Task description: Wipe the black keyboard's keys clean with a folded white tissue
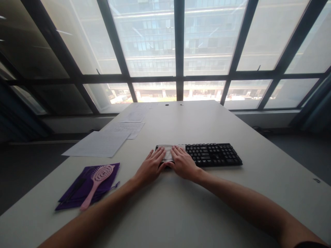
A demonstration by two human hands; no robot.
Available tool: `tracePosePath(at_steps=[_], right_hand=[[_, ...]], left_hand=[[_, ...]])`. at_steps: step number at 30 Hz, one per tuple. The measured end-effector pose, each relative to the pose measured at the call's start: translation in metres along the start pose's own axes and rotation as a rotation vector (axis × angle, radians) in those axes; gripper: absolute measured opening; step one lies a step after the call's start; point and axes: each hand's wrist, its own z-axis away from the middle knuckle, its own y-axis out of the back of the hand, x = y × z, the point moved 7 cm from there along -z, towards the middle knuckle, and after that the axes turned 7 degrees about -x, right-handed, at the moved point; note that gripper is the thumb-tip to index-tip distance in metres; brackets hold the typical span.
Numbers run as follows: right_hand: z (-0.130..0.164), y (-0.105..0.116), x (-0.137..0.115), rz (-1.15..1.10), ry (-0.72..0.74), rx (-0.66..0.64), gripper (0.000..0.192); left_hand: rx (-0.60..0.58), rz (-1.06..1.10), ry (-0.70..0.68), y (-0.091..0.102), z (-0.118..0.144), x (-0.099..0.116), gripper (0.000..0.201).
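A black keyboard lies across the white table in front of me. Over its left end is spread a thin white sheet, like a wipe or tissue. My left hand rests flat on the left side of this sheet, fingers stretched forward. Beside it, my right hand lies flat on the sheet's right side. The two thumbs come close together at the keyboard's near edge. Keys under the sheet and hands are hidden.
A pink hairbrush and a thin dark item lie on a purple drawstring pouch at the left. Printed papers run along the table's left edge. Beyond the white table stand large windows.
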Motion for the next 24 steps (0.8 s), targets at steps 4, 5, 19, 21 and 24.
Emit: tracePosePath(at_steps=[4,5,19,21,24], right_hand=[[-0.004,0.001,0.004,-0.008,-0.026,-0.007,0.071],[-0.005,0.002,0.005,-0.008,-0.031,-0.011,0.07],[-0.017,-0.001,0.008,-0.047,0.068,-0.023,0.066],[-0.017,-0.001,0.008,-0.046,0.072,-0.022,0.067],[-0.017,-0.002,0.007,-0.027,0.073,-0.025,0.068]], left_hand=[[0.001,0.028,-0.037,0.006,-0.015,0.005,0.061],[-0.009,0.033,-0.047,0.007,-0.019,0.006,0.061],[-0.035,0.064,-0.05,0.002,-0.03,0.004,0.069],[-0.027,0.064,-0.055,0.001,-0.03,0.003,0.07],[-0.028,0.049,-0.063,-0.002,-0.029,0.003,0.071]])
